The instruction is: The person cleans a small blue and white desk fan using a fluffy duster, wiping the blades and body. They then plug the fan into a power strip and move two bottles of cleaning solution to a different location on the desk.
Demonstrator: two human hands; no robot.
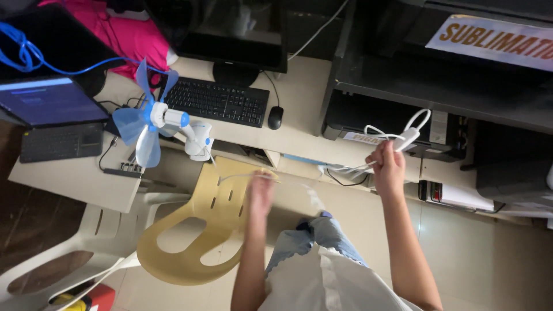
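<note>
My right hand [387, 167] is raised in front of the desk and grips a white cable with its white plug block [408, 136]; loops of the cable stick up above my fingers and more hangs down to the left. My left hand [261, 193] is blurred over the back of a tan plastic chair [199, 230] and pinches a thin white length of the same cable [236, 175], which runs left toward a small blue and white clip fan [154, 119] on the desk edge.
A beige desk [299, 86] holds a black keyboard [216, 102], a mouse [275, 117], a monitor [233, 34] and a laptop [52, 115]. Black printers [380, 118] sit under a dark shelf at right. A white plastic chair [69, 253] stands at lower left.
</note>
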